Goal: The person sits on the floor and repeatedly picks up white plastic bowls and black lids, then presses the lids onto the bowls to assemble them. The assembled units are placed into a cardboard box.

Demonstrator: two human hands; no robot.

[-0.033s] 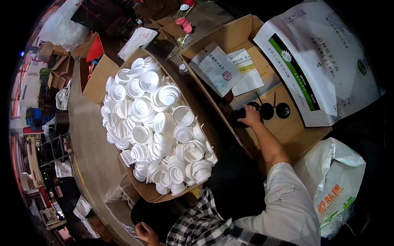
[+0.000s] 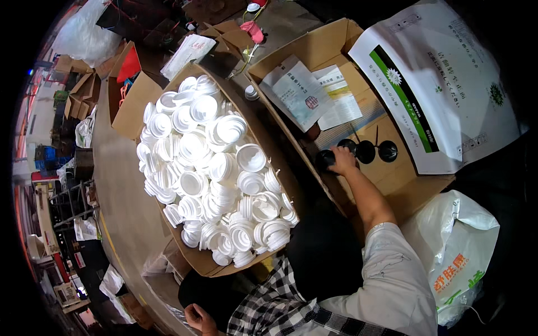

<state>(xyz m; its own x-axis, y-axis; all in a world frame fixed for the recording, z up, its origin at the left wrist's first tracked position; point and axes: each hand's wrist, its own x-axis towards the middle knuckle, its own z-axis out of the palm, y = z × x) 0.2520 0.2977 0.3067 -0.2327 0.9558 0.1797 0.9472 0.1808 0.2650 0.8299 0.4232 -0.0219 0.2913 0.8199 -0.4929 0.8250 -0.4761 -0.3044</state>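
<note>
My right hand (image 2: 343,162) reaches into the cardboard box on the right, its fingers closed on the edge of a black round piece (image 2: 324,160). Beside it lie several more black round pieces (image 2: 365,152) in a row, some with a thin black stem sticking up. Low in the view, near my dark-clothed knee, my left hand (image 2: 200,320) rests with its fingers curled in; nothing shows in it. Left of the right hand, a long cardboard box (image 2: 178,238) is heaped with white round plastic lids (image 2: 193,183), many in nested stacks.
Printed paper sheets (image 2: 297,92) lie at the far end of the right-hand box (image 2: 314,42). A large white printed sheet (image 2: 443,84) drapes over its right side. A white plastic bag (image 2: 457,246) stands at the near right. An open carton (image 2: 137,103) sits beyond the lids.
My right hand has drawn its fingers in slightly, and more of the leftmost black round piece shows. The left hand stays in place.
</note>
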